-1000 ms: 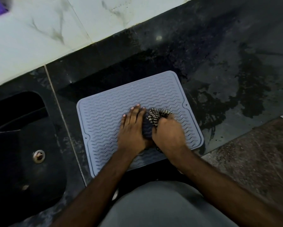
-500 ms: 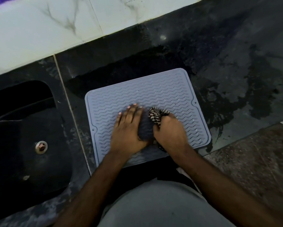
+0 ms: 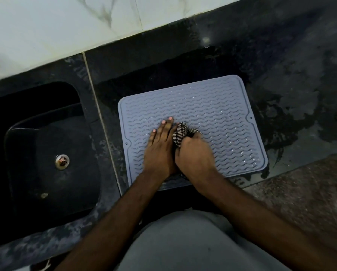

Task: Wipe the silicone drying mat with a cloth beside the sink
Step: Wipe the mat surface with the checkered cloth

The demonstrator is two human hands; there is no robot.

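A grey silicone drying mat (image 3: 212, 106) with wavy ridges lies flat on the black counter, just right of the sink. My left hand (image 3: 160, 147) rests palm down on the mat's middle, fingers spread flat against it. My right hand (image 3: 195, 155) sits right beside the left hand, fist closed around a bunched black-and-white striped cloth (image 3: 180, 133) that presses on the mat. Most of the cloth is hidden under my right hand.
A black sink (image 3: 46, 153) with a metal drain (image 3: 62, 161) is set into the counter at the left. Wet patches spread over the black counter (image 3: 300, 94) right of the mat. White marbled wall tiles (image 3: 66, 26) run along the back.
Both hands have stayed close together on the mat, shifting slightly leftward over it with the cloth. The view has swung left, so the mat now sits further right in the picture.
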